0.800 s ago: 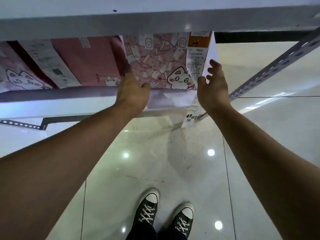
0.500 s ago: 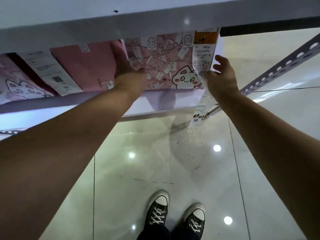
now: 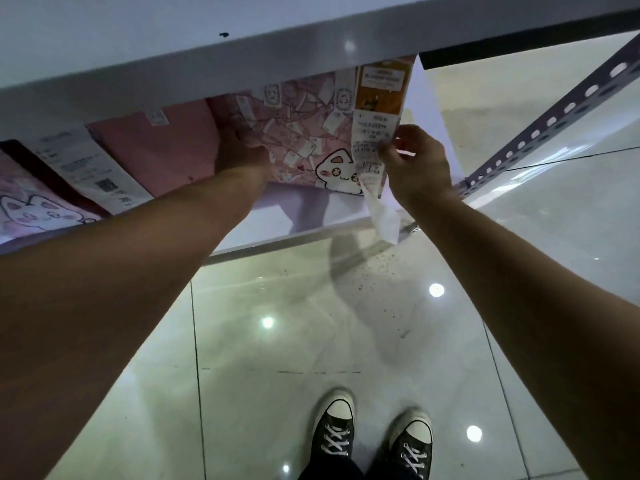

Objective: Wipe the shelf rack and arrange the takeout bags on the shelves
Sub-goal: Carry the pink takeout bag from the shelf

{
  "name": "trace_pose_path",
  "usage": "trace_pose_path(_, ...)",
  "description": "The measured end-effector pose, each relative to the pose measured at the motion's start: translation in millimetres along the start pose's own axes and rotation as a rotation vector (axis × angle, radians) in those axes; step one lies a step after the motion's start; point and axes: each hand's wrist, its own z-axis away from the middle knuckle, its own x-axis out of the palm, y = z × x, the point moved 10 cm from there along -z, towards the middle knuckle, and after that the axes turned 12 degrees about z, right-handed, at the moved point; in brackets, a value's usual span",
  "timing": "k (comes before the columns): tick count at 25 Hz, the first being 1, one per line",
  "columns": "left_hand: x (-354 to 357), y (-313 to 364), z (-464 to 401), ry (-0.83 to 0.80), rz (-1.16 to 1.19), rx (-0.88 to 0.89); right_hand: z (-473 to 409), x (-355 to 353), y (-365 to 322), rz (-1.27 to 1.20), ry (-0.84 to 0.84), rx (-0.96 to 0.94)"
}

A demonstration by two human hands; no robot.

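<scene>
Pink bag [image 3: 311, 140] with a cat on it stands on the shelf [image 3: 311, 209], left hand [image 3: 242, 157] curled on its side, right hand [image 3: 415, 164] fingers pinching its paper slip [image 3: 372, 133].

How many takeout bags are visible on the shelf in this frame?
3. A cat-print bag between the hands at the right end, a plain pink bag beside it, and a cat bag at far left. More may be hidden.
</scene>
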Motion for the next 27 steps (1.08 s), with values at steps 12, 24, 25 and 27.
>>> trace_pose_path(12, 11, -4, 26, -0.020, 0.038, 0.223, 22, -22, 41, -0.089, 0.141, 0.242)
trace_pose_path(24, -11, -24, 161, -0.005, 0.224, 0.058, 145, -76, 71, -0.313, 0.175, 0.453)
trace_pose_path(25, -11, -23, 180, -0.026, 0.220, 0.039, 160, -88, 73, -0.313, 0.172, 0.455)
trace_pose_path(27, -10, -20, 219, -0.067, 0.205, 0.021, 188, -114, 76, -0.303, 0.170, 0.453)
